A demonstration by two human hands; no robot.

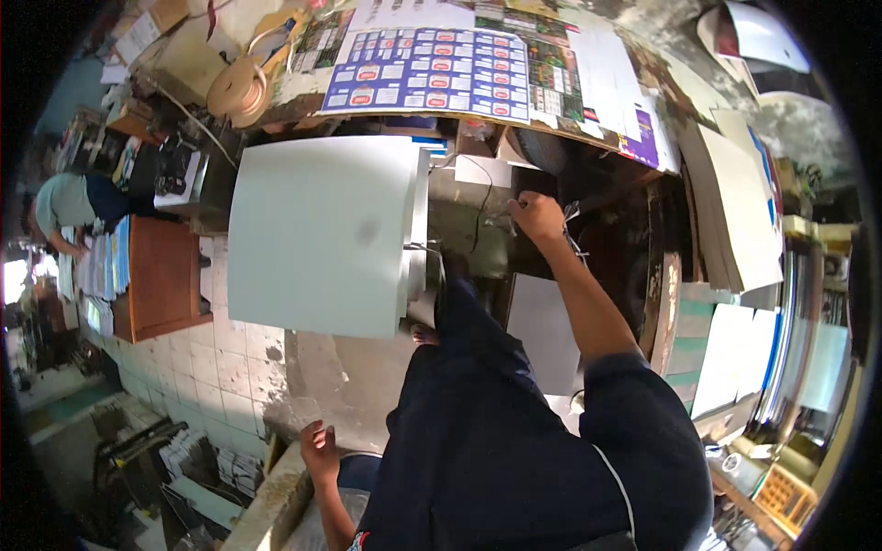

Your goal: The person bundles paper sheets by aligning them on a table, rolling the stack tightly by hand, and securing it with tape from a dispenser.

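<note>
My right hand [539,219] is stretched forward, its fingers curled closed. What they hold, if anything, is too small to make out. Thin pale strings [573,220] hang just beside its wrist. Left of it stands a tall stack of large pale sheets [322,234], with a cord [423,246] at its right edge. A dark thin cord [481,207] dangles between the stack and this hand. Down at the lower left, my left hand [319,450] has its fingers loosely apart and nothing in them, near a worn ledge [285,491].
Printed sheets [427,73] cover the worktable ahead, with a cord spool [241,92] at its left. White boards [730,207] lean at the right. Another person [78,207] works by a brown cabinet [165,280] at the far left. A grey board [544,335] stands by my legs.
</note>
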